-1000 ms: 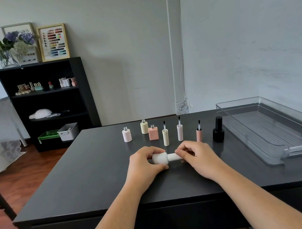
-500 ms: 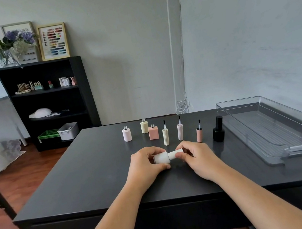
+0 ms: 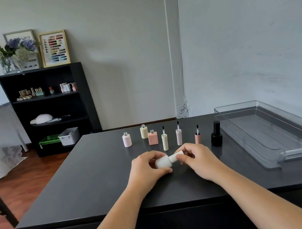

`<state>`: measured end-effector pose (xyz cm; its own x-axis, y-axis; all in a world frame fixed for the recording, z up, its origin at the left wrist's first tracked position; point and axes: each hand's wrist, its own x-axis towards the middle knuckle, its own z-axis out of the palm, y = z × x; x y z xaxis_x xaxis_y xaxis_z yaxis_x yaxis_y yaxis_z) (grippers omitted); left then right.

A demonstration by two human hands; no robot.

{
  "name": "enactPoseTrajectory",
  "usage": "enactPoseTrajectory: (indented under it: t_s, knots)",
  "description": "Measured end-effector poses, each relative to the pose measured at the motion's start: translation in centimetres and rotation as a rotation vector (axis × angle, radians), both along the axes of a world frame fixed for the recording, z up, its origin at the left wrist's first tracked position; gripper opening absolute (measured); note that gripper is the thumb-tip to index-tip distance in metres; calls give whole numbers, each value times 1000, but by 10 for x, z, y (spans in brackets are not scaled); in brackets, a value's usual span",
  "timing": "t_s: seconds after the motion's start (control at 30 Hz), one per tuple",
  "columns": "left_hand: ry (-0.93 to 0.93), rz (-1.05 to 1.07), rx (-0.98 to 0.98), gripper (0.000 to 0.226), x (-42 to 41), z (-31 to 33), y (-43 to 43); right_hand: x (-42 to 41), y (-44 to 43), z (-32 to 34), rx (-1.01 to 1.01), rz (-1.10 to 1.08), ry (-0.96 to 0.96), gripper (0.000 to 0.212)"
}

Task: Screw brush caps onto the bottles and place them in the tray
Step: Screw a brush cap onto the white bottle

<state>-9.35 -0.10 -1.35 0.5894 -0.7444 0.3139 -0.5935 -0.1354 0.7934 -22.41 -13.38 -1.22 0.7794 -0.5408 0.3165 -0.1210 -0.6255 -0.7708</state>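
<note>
**Both ends of the white bottle (image 3: 163, 162) gripped**

Well left of the tray (image 3: 266, 130), the left hand (image 3: 145, 167) curls round the white bottle, which lies sideways over the tabletop (image 3: 97, 180). The right hand (image 3: 196, 159) pinches its brush cap (image 3: 176, 156), nearer the tray. A black bottle (image 3: 216, 137) stands just left of the tray.

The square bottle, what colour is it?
The square bottle is pink, seen clearly in the head view.
</note>
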Motion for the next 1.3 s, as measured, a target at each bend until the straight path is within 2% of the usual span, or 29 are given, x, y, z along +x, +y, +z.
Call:
enactPoseTrajectory:
  t_s: [0.17,0.37,0.53,0.83,0.97,1.3]
  knots:
    - [14,-4,-7,51,10,13,-3,-7,-23,37,-16,-37,-97,9]
    - [-34,142,-38,39,33,29,-27,-13,-76,95,-105,-207,-212,10]
    - [-37,180,48,46,53,22,-55,-5,-122,110,-174,-295,-77,15]
    - [-60,202,104,55,73,3,-77,23,-166,90,-220,-251,185,13]
    - [-31,207,116,50,75,0,-83,27,-175,77,-191,-231,294,9]
    - [79,256,133,34,75,1,-80,23,-176,68,-158,-264,334,17]
